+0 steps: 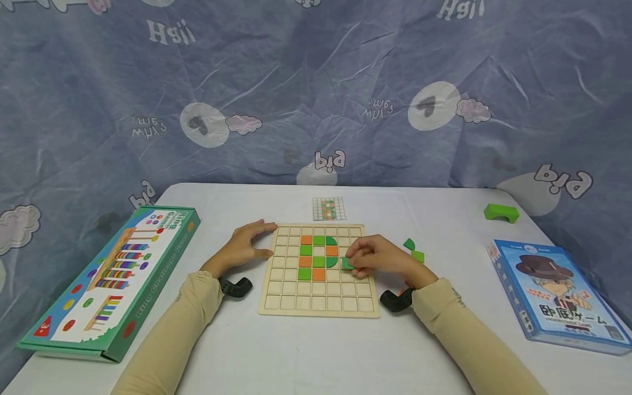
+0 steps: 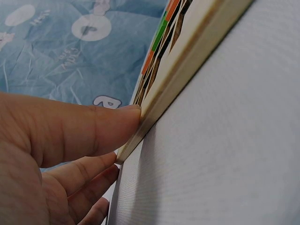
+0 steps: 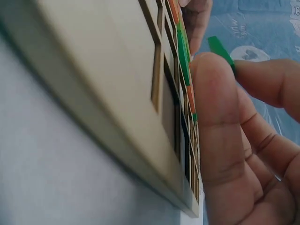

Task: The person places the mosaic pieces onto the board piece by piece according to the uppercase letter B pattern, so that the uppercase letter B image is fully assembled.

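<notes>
1. Two hands at work on a wooden board (image 1: 321, 303) in the middle of the tabletop (image 1: 296, 356).
2. My left hand (image 1: 239, 247) is spread, curled round nothing; thumb and fingertips touch the board's left edge, toward its far corner.
3. My right hand (image 1: 377, 255) pinches a green piece (image 1: 346, 264) between thumb and finger, over the right part of the board. Whether the piece touches the board, I cannot tell.
4. Coloured tiles (image 1: 319, 261) sit in the grid, orange and green, four rows, nearer the board's far edge; two dark green ones have rounded sides.
5. Small patterned card (image 1: 329, 208) just beyond the board's far edge.
6. Loose green pieces (image 1: 417, 256) lie off the board's right edge, near my right hand.
7. Green box (image 1: 118, 274) along the tabletop's left edge; blue box (image 1: 563, 296) by its right edge; green arch block (image 1: 501, 212) near the far right corner.
</notes>
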A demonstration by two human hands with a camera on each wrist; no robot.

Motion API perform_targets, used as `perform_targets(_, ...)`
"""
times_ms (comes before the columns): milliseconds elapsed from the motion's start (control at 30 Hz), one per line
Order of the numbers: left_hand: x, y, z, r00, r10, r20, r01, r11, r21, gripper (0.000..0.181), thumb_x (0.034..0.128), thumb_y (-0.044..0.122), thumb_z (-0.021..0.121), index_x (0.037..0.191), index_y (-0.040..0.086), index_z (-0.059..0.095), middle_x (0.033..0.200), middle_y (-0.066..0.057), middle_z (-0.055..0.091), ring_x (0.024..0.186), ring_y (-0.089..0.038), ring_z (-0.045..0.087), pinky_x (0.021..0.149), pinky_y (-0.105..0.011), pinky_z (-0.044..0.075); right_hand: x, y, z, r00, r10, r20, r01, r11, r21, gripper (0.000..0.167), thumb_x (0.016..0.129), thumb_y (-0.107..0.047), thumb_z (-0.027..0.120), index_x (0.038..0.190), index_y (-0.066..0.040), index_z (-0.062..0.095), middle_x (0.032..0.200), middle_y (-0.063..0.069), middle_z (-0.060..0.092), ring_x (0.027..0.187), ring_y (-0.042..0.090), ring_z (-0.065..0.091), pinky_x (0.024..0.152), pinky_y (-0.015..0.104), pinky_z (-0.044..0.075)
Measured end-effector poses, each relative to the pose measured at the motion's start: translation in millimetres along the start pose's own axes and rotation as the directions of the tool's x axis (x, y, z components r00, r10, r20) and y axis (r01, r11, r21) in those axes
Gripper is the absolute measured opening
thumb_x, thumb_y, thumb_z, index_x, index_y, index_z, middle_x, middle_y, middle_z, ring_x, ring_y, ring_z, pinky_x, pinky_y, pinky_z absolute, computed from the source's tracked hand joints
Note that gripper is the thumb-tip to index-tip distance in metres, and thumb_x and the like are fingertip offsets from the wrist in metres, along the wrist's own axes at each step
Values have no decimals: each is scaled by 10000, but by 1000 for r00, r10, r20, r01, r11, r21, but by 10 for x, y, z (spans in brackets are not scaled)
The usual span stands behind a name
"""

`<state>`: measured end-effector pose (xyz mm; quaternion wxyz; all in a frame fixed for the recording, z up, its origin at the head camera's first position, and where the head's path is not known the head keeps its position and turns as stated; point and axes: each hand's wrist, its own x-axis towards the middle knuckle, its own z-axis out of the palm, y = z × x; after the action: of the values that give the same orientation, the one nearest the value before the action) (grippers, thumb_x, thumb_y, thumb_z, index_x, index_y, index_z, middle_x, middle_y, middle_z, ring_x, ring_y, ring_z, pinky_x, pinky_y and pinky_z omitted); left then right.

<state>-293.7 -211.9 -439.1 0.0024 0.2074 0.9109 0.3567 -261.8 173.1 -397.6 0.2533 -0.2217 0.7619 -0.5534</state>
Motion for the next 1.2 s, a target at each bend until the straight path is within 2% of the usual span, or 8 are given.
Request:
perform_targets(200, 3, 4, -1, 1000, -5, 1, 5, 1000, 1, 746, 865, 202, 830, 1543, 14, 580, 1631, -195, 513, 1594, -451, 318, 1292, -694, 131, 51, -40, 96, 1000, -3, 9, 3, 999, -36, 239, 1009, 17, 671, 1185, 176, 653, 914, 111, 740, 776, 128, 749, 755, 293, 661)
perform_targets(433, 13, 16, 4, 1000, -4, 5, 4, 1000, 13, 752, 861, 226, 825, 1543, 22, 583, 1632, -197, 512, 1591, -448, 325, 1289, -693, 124, 117, -122, 227, 999, 52, 8, -50, 991, -121, 122, 1000, 3, 723, 1076, 97, 713, 832, 93, 732, 722, 133, 744, 727, 298, 662)
perform_targets(700, 6, 16, -4, 1000, -7, 0, 7, 1000, 8, 751, 863, 229, 823, 1543, 23, 583, 1632, -193, 512, 1592, -447, 325, 1294, -690, 127, 173, -192, 324, 998, 69, 4, -67, 981, -185, 65, 997, 0, 735, 1023, 60, 730, 774, 65, 695, 689, 123, 733, 723, 310, 663)
perform_targets(1200, 6, 31, -10, 1000, -15, 4, 15, 1000, 11, 758, 861, 231, 828, 1545, 19, 579, 1636, -197, 507, 1595, -447, 317, 1295, -687, 130, 213, -171, 351, 997, 73, -17, -75, 972, -221, 40, 965, 14, 759, 952, 35, 728, 705, 35, 694, 589, 98, 677, 635, 265, 631)
